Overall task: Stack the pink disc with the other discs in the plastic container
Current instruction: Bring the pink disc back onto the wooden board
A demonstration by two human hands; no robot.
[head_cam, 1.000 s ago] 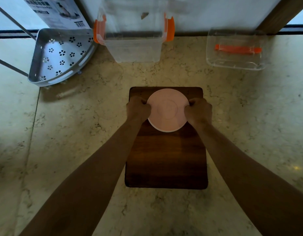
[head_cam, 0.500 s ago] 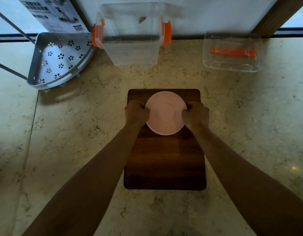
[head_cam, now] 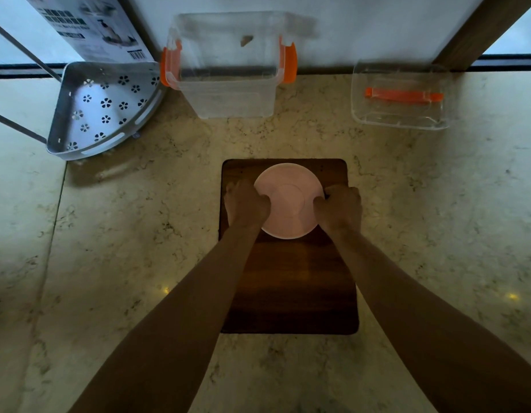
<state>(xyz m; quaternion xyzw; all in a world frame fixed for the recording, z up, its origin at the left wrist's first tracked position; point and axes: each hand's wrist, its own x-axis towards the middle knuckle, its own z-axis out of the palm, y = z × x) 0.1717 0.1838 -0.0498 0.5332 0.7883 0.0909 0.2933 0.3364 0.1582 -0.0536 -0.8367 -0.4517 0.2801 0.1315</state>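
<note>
The pink disc (head_cam: 289, 201) lies over the far end of a dark wooden board (head_cam: 291, 287), round with a raised ring in its middle. My left hand (head_cam: 245, 202) grips its left rim and my right hand (head_cam: 341, 207) grips its right rim, both with fingers curled. The clear plastic container (head_cam: 228, 70) with orange side clips stands at the back by the wall, well beyond the disc. I see no other discs inside it; its walls are blurred.
A clear lid (head_cam: 400, 98) with an orange handle lies at the back right. A perforated metal corner shelf (head_cam: 100, 108) sits at the back left, with a printed box (head_cam: 88, 28) behind it. The floor is pale marble.
The view has shifted slightly, so the container and board sit a little lower in frame. Both hands stay on the disc's rim in much the same place on the board.
</note>
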